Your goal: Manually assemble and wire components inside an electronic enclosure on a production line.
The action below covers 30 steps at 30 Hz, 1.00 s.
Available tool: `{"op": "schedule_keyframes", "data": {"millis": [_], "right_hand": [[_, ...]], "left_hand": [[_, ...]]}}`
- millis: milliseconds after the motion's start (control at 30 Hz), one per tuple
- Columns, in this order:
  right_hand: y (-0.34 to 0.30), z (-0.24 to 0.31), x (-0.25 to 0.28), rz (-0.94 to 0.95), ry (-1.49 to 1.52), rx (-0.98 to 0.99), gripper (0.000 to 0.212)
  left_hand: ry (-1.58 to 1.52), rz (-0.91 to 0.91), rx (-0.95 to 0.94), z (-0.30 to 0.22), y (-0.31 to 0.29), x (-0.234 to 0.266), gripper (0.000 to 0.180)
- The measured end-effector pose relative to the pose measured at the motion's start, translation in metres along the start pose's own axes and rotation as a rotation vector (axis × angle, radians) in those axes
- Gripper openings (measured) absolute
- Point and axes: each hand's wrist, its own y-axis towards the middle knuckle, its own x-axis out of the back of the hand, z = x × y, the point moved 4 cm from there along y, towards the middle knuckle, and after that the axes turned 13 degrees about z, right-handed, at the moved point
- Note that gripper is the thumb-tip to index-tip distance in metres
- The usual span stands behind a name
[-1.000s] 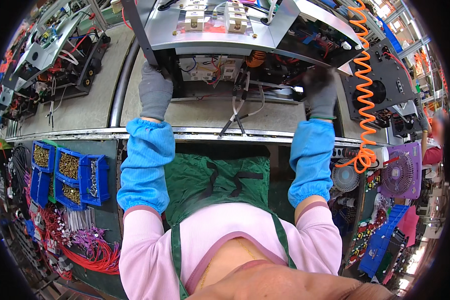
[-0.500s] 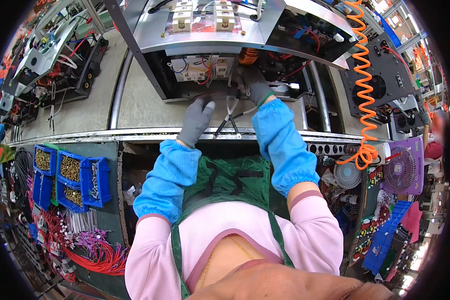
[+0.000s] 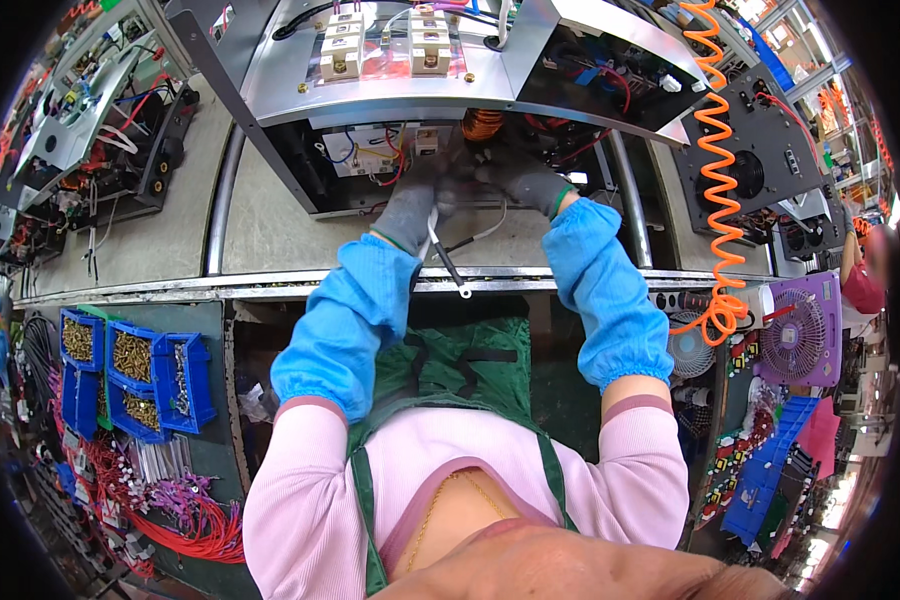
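Observation:
Both my hands, in grey gloves, reach into the lower opening of a metal chassis (image 3: 395, 95). My left hand (image 3: 413, 207) is at the front of the opening, its fingers blurred and partly lost in shadow. Beside it hangs a white cable (image 3: 433, 232) with a black sleeve and a ring terminal (image 3: 465, 292). My right hand (image 3: 532, 184) lies further right, below a copper coil (image 3: 482, 125), its fingertips smeared and pointing toward the left hand. Another white cable (image 3: 489, 231) curves out between the hands. Whether either hand grips a cable cannot be made out.
Blue bins (image 3: 135, 355) of brass fasteners stand at the left, above red wire bundles (image 3: 195, 530). An orange coiled hose (image 3: 715, 180) hangs at the right near a purple fan (image 3: 797, 335). Other open units (image 3: 100, 140) stand at the far left. A metal rail (image 3: 320, 281) edges the bench.
My left hand has moved forward into the opening, and my right hand has shifted slightly right. The crossed cable ends have parted; one ring terminal now hangs nearer me. The view has shifted slightly.

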Motion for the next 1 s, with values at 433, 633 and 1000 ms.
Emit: {"op": "schedule_keyframes", "data": {"millis": [433,633,1000], "right_hand": [[0.039,-0.021,-0.046,-0.123,-0.456,-0.076,0.04],[0.022,-0.039,-0.035,-0.098,-0.133,-0.155,0.039],[-0.034,0.007,-0.012,-0.282,-0.392,-0.304,0.054]], "left_hand": [[0.796,0.164,-0.287,0.011,0.062,0.106,0.017],[1.033,-0.041,-0.36,-0.001,0.048,0.026,0.031],[-0.401,0.124,-0.123,-0.019,0.009,-0.028,0.017]]}}
